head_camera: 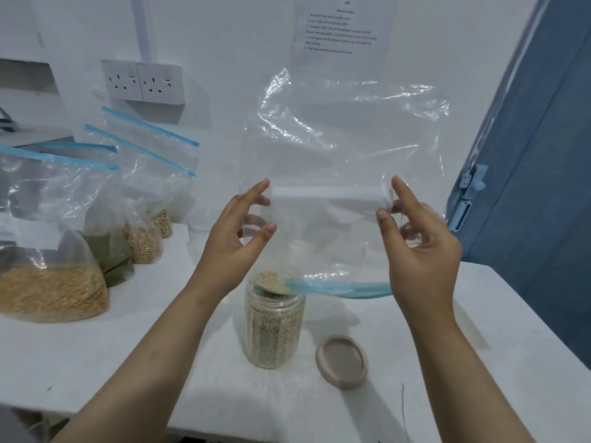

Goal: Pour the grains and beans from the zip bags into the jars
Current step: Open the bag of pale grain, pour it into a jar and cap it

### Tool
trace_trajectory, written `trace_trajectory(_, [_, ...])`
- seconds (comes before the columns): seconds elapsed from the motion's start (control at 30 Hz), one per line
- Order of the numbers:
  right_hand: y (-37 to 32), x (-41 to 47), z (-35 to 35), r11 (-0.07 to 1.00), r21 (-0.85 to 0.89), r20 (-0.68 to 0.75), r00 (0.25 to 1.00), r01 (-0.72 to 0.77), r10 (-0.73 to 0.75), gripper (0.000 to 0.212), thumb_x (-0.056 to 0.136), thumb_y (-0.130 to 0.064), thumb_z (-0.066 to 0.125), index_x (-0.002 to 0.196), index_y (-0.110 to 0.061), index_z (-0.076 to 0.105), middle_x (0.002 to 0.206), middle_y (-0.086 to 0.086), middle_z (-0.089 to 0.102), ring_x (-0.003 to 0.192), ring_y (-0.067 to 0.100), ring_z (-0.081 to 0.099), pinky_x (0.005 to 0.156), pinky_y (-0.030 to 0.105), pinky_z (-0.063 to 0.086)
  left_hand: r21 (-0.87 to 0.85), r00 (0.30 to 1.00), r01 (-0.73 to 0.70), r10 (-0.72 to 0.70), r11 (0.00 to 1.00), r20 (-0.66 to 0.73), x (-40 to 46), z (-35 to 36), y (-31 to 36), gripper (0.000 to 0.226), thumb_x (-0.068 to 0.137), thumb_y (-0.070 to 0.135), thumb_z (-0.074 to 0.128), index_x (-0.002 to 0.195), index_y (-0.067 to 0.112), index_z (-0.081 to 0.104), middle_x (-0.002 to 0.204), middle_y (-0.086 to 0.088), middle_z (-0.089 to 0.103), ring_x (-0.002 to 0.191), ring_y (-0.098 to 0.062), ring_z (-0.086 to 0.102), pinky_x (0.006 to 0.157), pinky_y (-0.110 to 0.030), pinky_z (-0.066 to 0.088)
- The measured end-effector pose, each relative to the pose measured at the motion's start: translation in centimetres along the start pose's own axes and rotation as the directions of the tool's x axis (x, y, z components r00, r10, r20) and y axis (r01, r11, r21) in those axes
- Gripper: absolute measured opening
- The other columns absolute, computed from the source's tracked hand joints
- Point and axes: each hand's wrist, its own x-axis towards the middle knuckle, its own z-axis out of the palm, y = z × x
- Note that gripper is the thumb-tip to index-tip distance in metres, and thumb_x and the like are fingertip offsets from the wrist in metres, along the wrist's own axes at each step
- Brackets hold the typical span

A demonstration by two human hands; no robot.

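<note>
Holding the upturned zip bag (335, 174) above the jar (274, 327) near the table's (80, 353) front edge, left hand (235, 241) and right hand (419, 247) pinching its sides. Keeping the mouth corner inside the rim, shaking gently until the last grains are dropping.

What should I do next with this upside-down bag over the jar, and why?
Probably give the zip bag a gentle shake. A small clump of grains sits at its blue zip mouth over the jar, while the rest of the bag looks empty. Your left hand and right hand pinch its sides.
</note>
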Motion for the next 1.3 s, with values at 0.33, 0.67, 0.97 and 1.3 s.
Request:
trace_trajectory(0.33, [0.0, -0.2, 0.0, 1.000, 0.002, -0.025, 0.999, -0.025, 0.025, 0.041, 0.094, -0.010, 0.067, 0.133, -0.022, 0.062, 0.095, -0.005, 0.064, 0.066, 0.009, 0.044, 0.069, 0.012, 0.041, 0.012, 1.000, -0.025, 0.025, 1.000, -0.002, 0.0, 0.0, 0.3, 0.058, 0.095, 0.012, 0.063, 0.138, 0.046, 0.043, 0.116, 0.024, 0.051, 0.094, -0.003, 0.058, 0.087, -0.013, 0.045])
trace_trajectory(0.67, [0.3, -0.3, -0.3, 0.999, 0.003, -0.054, 0.998, -0.038, 0.038, 0.040, 0.095, -0.009, 0.065, 0.133, -0.021, 0.062, 0.095, -0.006, 0.064, 0.066, 0.006, 0.043, 0.068, 0.013, 0.041, 0.024, 0.998, -0.056, 0.055, 0.998, 0.013, 0.4, 0.3, 0.3, 0.057, 0.095, 0.014, 0.063, 0.138, 0.047, 0.043, 0.114, 0.032, 0.051, 0.094, -0.006, 0.057, 0.087, -0.015, 0.046])
trace_trajectory(0.97, [0.5, -0.3, -0.3, 0.998, 0.019, -0.047, 0.997, -0.065, 0.066, 0.039, 0.095, -0.011, 0.066, 0.133, -0.022, 0.063, 0.094, -0.010, 0.064, 0.065, 0.005, 0.044, 0.068, 0.012, 0.041, -0.001, 0.999, -0.041, 0.041, 0.999, -0.003, 0.8, 0.3, 0.2, 0.059, 0.095, 0.010, 0.063, 0.138, 0.045, 0.044, 0.113, 0.027, 0.053, 0.090, -0.003, 0.056, 0.086, -0.015, 0.046])
trace_trajectory(1.3, [0.7, -0.3, -0.2, 0.998, 0.004, -0.063, 0.996, -0.066, 0.066, 0.040, 0.096, -0.011, 0.065, 0.133, -0.025, 0.061, 0.093, -0.014, 0.062, 0.065, 0.004, 0.044, 0.067, 0.012, 0.042, -0.038, 1.000, -0.021, 0.020, 0.999, -0.012, 1.3, 0.4, 0.2, 0.059, 0.095, 0.011, 0.065, 0.137, 0.048, 0.046, 0.112, 0.028, 0.055, 0.088, -0.010, 0.057, 0.083, -0.018, 0.047])
